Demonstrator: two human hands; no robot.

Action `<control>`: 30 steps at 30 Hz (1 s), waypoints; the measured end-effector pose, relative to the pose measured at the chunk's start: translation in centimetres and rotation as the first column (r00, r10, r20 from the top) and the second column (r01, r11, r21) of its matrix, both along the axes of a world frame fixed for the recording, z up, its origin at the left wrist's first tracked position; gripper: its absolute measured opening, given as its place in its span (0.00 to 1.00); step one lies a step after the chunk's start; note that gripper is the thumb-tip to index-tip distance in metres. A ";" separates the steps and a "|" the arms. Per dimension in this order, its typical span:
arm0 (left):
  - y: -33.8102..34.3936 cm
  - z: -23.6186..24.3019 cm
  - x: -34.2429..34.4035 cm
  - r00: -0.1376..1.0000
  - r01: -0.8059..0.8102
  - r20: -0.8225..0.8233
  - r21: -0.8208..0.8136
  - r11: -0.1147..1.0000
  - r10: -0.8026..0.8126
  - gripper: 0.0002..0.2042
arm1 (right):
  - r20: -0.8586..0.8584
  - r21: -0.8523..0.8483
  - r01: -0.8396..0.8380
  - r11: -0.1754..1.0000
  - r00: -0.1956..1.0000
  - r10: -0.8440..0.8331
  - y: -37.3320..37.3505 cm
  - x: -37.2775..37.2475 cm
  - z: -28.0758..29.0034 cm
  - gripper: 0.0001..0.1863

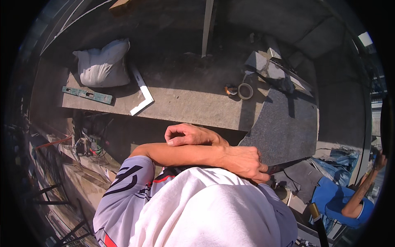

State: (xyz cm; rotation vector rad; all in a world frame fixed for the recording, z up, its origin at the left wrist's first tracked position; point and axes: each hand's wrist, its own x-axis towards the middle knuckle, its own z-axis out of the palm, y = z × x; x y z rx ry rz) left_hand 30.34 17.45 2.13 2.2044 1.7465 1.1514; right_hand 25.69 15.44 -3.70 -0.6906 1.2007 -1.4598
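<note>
My forearms are crossed in front of my white shirt. The left arm reaches across to the right, and my left hand [243,161] ends there with its fingers bent down beside my right sleeve; what they close on, if anything, is hidden. Behind the left forearm, my right hand [186,135] points left, loosely curled with nothing visible in it. Beyond the hands lies a concrete ledge [197,108]. On it are a teal spirit level [87,94], a white L-shaped square [142,91], a stuffed white sack [103,64], a tape roll [245,91] and a small orange-and-black object [231,89].
A speckled grey stone slab [288,123] lies right of the ledge, with stone offcuts [267,66] behind it. An upright post [207,29] stands at the back. At right, another person's arm [362,193] and blue clothing [333,197] show. Cables [88,142] hang at left.
</note>
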 end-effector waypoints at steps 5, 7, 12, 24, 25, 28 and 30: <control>-4.4 -0.5 -0.1 0.994 -0.038 0.106 0.162 0.986 0.021 0.19 | 0.088 -0.010 -0.012 1.000 0.996 0.013 -0.6 0.4 -1.2 0.21; -5.1 -1.4 -0.8 0.997 -0.031 0.065 0.039 0.999 0.029 0.17 | 0.133 -0.086 0.084 0.993 0.988 -0.072 -2.1 1.1 -1.1 0.18; -5.7 -0.1 -0.2 0.999 -0.047 0.005 0.005 0.999 0.047 0.27 | 0.017 -0.061 -0.024 0.998 1.000 0.025 -3.5 1.0 0.6 0.15; -11.6 1.8 2.0 0.959 -0.283 0.044 0.208 0.936 0.280 0.19 | -0.199 -0.011 -0.182 0.983 0.964 0.177 -10.7 2.9 4.6 0.11; -13.2 1.5 3.0 0.944 -0.330 0.075 0.235 0.914 0.322 0.15 | -0.152 0.083 -0.332 0.940 0.928 0.341 -11.9 2.4 4.2 0.12; -17.0 -0.5 5.2 0.890 -0.455 0.095 0.217 0.864 0.445 0.15 | 0.082 0.102 -0.359 0.928 0.933 0.352 -13.0 3.2 3.2 0.12; -18.9 -2.1 6.4 0.853 -0.522 0.091 0.162 0.837 0.515 0.14 | 0.071 0.138 -0.324 0.936 0.946 0.316 -15.9 4.2 3.6 0.09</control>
